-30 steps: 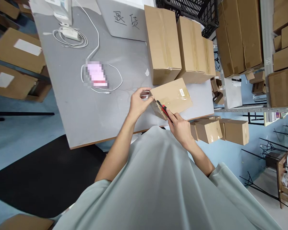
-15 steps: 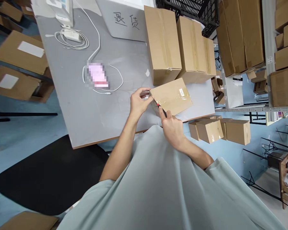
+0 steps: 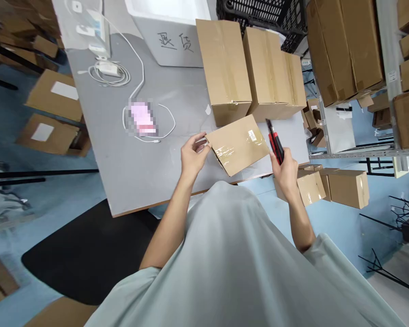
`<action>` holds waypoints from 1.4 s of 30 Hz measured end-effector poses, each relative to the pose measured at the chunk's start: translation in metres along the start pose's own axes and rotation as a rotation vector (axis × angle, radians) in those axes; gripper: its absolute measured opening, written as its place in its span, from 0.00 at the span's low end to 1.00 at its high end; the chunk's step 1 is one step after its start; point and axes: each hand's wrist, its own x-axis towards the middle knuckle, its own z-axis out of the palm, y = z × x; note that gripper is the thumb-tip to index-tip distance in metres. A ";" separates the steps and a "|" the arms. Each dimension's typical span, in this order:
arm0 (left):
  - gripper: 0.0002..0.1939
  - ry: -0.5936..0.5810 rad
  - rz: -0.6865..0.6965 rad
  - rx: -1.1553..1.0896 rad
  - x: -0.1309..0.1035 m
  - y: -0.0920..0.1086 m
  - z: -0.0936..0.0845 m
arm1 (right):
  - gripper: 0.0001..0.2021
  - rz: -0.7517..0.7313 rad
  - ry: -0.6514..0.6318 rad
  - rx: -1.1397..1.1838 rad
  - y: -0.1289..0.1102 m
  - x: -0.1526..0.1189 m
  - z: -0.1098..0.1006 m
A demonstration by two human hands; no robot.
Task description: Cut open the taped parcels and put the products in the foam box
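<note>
A small cardboard box (image 3: 240,144) with clear tape and a white label lies near the front edge of the grey table (image 3: 139,181). My left hand (image 3: 193,156) grips its left end, thumb and fingers pinching the edge. To the right of the box my right hand (image 3: 285,171) is wrapped round a red and black utility knife (image 3: 276,144). The knife's tip points away from me and is apart from the cardboard. A dark slit shows along the box's lower left edge.
Taller cardboard boxes (image 3: 225,68) stand behind the small box. A white bin (image 3: 177,45) with handwriting and a black crate (image 3: 262,18) are at the back. A phone-like pink item (image 3: 143,118) and white cables (image 3: 111,75) lie left. A black chair (image 3: 88,254) stands at the lower left.
My right hand has drawn the utility knife away from the box's left edge and moved it right, past the box. My left hand stays on the left end. The view has shifted slightly.
</note>
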 end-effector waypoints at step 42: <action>0.24 -0.480 0.040 0.447 0.049 0.085 0.020 | 0.20 0.195 -0.295 0.658 -0.015 -0.021 0.099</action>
